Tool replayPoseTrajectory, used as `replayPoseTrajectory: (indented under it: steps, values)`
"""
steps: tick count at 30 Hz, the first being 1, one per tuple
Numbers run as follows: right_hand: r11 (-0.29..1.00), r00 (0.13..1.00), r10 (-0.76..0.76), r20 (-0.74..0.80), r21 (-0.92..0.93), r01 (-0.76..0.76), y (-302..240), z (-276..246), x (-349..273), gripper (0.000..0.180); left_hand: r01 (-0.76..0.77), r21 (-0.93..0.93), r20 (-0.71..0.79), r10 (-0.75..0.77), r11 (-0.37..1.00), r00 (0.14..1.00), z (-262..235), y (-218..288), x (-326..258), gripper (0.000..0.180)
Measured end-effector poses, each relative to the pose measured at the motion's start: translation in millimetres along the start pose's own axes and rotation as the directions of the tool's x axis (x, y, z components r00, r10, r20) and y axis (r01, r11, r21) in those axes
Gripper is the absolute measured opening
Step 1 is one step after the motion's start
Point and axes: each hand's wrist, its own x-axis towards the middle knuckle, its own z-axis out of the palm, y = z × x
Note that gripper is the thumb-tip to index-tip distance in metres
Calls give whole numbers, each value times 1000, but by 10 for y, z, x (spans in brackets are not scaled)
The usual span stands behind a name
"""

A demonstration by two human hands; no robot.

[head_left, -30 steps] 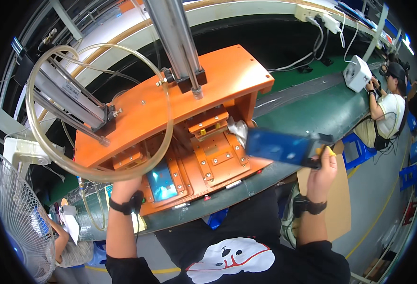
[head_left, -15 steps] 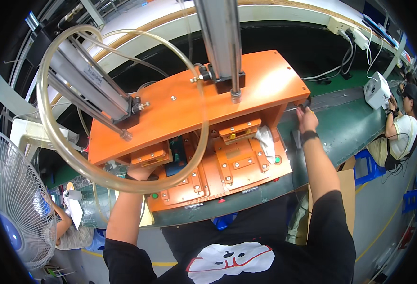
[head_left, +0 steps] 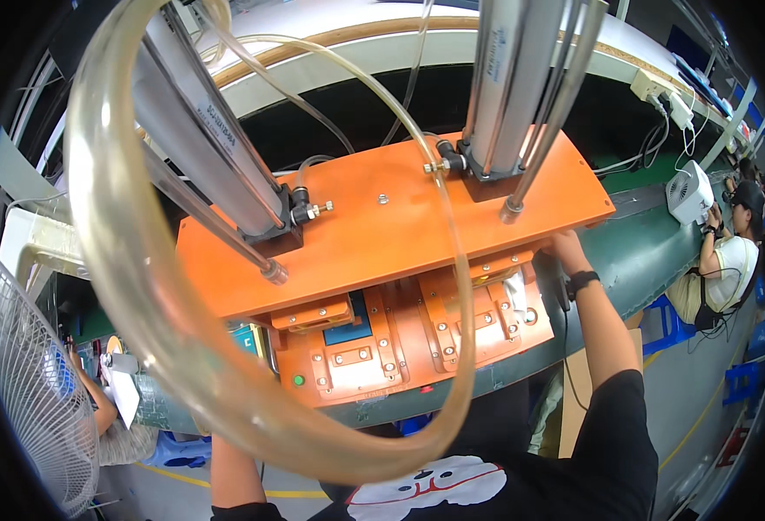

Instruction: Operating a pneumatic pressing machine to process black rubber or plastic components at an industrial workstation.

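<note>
Orange press fixture (head_left: 374, 234) sat on the green desk (head_left: 652, 252) in a factory line; right hand (head_left: 565, 247) reached under its top plate, fingers hidden, grip indeterminable; left hand unseen.

Right hand (head_left: 563, 247) reached behind orange press (head_left: 382, 226), blue panel gone

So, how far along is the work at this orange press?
Done: a flat blue panel sits in the orange press fixture's left nest. In hand: the right hand reaches beside the right nest. Left: the upper plate stands raised, so pressing seems not yet done. Left hand hidden.
</note>
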Motion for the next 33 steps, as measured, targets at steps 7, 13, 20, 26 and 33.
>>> replayPoseTrajectory:
  steps: [7,13,20,26,33]
  values:
    - [970,998,-61,-32,232,67,280,10,-117,17,-102,66,-329,118,993,937,255,-272,1414,23]
    - [969,995,-38,-97,238,60,388,8,-119,19,-208,179,-269,251,962,930,222,-281,1608,20]
    - [972,987,-36,-158,222,71,106,180,-262,18,-327,332,-172,397,885,901,85,-558,1541,19]
    - [948,987,-76,-145,297,117,314,80,-149,18,-321,498,-85,414,806,906,-549,-1072,1578,20]
    - [923,996,-69,-47,375,82,377,-21,-67,24,-214,717,-80,383,663,920,-357,-1030,1331,23]
